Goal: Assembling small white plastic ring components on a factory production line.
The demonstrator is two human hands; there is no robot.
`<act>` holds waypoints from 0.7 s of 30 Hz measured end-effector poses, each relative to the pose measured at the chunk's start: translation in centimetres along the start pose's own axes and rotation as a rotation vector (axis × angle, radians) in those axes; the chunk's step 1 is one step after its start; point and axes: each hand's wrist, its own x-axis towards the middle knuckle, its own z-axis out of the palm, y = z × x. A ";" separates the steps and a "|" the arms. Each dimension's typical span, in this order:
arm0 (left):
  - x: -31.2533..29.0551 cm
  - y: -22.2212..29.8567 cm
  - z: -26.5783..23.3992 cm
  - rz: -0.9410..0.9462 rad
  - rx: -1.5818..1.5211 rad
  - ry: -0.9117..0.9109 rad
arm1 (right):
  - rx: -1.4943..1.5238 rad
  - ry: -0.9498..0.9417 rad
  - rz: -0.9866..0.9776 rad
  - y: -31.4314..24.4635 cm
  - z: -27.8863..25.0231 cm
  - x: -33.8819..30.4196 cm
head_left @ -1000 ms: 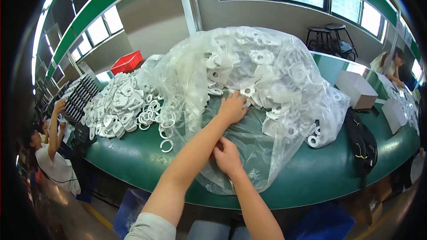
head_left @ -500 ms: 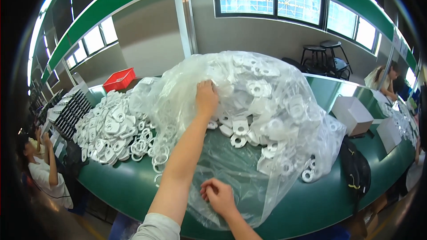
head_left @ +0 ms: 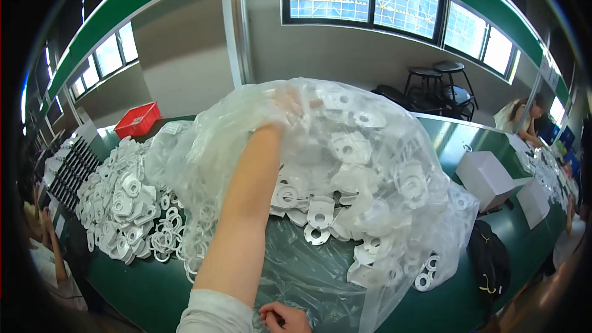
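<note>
A large clear plastic bag (head_left: 228, 129) spreads over the middle of the table, heaped with white flat parts with round holes (head_left: 320, 213). My left arm reaches far forward, and my left hand (head_left: 295, 103) is at the top of the bag. Motion and the film blur its fingers, so its grip does not show. Low in the picture, my right hand (head_left: 285, 319) rests by the bag's near side with its fingers curled in and nothing visible in them. The lower edge cuts this hand off.
Loose white parts (head_left: 123, 200) and rings (head_left: 166, 234) lie left on the green table (head_left: 441, 129). A red bin (head_left: 138, 120), stacked black trays (head_left: 72, 163), a white box (head_left: 484, 176) and a black bag (head_left: 489, 259) surround the heap. Other people sit at both sides.
My left hand has pushed farther forward over the top of the bag, and the film there has shifted. My right hand now sits lower in the picture. The whole view has tilted somewhat.
</note>
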 end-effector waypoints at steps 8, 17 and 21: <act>-1.5 -9.0 -0.7 -0.095 -0.070 0.318 | 0.152 -0.182 -0.025 0.2 3.8 -0.2; -17.0 7.0 -13.1 0.108 -0.072 -0.673 | 0.212 -0.106 0.003 2.5 1.3 0.9; -18.5 8.7 -17.8 0.208 -0.395 -0.875 | 0.246 -0.111 0.015 2.6 1.1 0.9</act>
